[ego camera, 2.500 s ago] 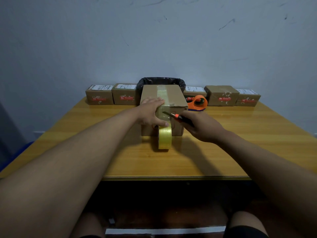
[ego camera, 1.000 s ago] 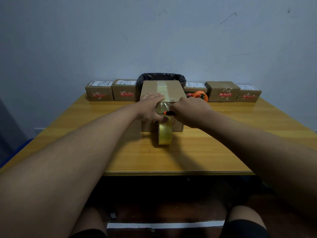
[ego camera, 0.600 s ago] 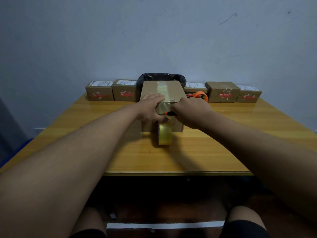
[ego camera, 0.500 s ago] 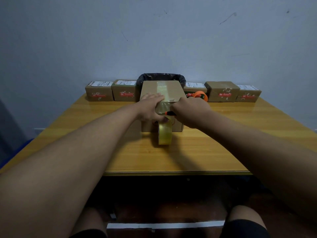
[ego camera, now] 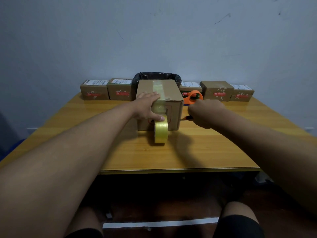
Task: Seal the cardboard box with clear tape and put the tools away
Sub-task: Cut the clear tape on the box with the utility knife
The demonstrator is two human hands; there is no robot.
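A brown cardboard box (ego camera: 173, 93) stands mid-table with a strip of clear tape running over its top and down its front face. My left hand (ego camera: 147, 107) lies flat over the box's front left top edge, thumb pressing the tape on the front face. A yellowish tape roll (ego camera: 160, 132) stands on edge on the table against the box front, just under that thumb. My right hand (ego camera: 204, 114) is right of the box, shut on an orange and black utility knife (ego camera: 186, 118) whose tip points at the box's right front corner.
An orange tape dispenser (ego camera: 192, 97) lies behind my right hand. A row of several small labelled cartons (ego camera: 95, 91) lines the far table edge, with a black-lined bin (ego camera: 156, 76) behind the box. The wooden table (ego camera: 214, 152) ends in a front edge near my knees.
My right hand with the knife has pulled away from the tape at the box front and moved right, past the box's right corner. My left hand and the roll stay put.
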